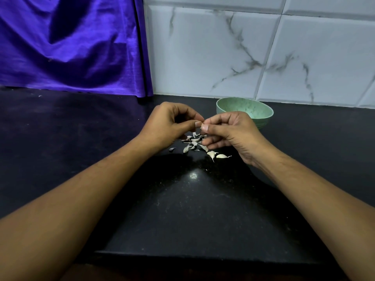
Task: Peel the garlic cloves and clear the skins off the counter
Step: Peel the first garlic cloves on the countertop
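Above the black counter (182, 209) my left hand (170, 124) and my right hand (227, 130) meet fingertip to fingertip, both pinching one small garlic clove (202, 124) that is almost hidden between thumbs and forefingers. Under the hands lies a scatter of pale garlic skins (192, 144). Two unpeeled cloves (216, 155) with thin tails lie just right of the skins, below my right hand. A dark bit of skin (172, 150) lies apart on the left.
A pale green bowl (257, 112) stands behind my right hand against the marble-tiled wall (263, 47); its inside is not visible. A purple cloth (71, 43) hangs at the back left. The counter's front edge (192, 258) runs near me.
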Available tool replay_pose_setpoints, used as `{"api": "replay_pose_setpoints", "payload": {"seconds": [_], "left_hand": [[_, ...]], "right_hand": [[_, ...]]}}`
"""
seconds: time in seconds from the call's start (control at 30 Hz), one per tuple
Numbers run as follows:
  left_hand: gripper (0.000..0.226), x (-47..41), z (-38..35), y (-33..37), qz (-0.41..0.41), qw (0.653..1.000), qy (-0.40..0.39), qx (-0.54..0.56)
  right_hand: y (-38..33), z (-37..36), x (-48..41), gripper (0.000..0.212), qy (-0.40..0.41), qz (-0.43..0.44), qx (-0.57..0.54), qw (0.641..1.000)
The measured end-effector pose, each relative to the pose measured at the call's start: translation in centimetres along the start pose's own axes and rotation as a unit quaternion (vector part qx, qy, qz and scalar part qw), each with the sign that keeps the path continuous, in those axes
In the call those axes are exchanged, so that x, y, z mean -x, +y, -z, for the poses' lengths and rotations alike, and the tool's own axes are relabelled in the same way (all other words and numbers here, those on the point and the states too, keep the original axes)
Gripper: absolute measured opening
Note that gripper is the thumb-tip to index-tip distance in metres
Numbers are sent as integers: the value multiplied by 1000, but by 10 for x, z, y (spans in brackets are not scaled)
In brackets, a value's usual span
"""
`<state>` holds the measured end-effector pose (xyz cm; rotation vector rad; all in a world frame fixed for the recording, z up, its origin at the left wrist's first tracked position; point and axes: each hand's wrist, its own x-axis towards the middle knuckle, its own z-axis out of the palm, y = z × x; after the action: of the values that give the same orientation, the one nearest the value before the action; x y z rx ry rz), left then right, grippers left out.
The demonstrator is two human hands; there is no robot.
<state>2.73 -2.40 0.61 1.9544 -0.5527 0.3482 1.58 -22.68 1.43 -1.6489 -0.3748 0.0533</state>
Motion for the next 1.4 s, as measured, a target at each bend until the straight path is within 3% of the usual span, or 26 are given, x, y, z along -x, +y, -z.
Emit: {"api": "replay_pose_setpoints", "payload": {"seconds": [0.13, 0.37, 0.5, 0.9, 1.1, 1.4], "left_hand": [[8, 0, 0, 1, -9, 1000, 3, -24], [8, 0, 1, 3, -31, 995, -13, -91], [10, 0, 1, 4, -36, 994, -23, -100], [9, 0, 0, 5, 23, 998, -38, 48], [9, -1, 2, 2, 34, 999, -6, 25], [7, 0, 4, 6, -26, 996, -23, -85]], "right_hand": [[2, 0, -1, 5, 8, 9, 26, 1000], [3, 3, -5, 3, 14, 68, 176, 982], [6, 4, -7, 5, 3, 55, 159, 986], [6, 4, -7, 7, 18, 55, 125, 990], [3, 2, -4, 11, -14, 52, 99, 994], [5, 3, -5, 6, -4, 50, 124, 991]]}}
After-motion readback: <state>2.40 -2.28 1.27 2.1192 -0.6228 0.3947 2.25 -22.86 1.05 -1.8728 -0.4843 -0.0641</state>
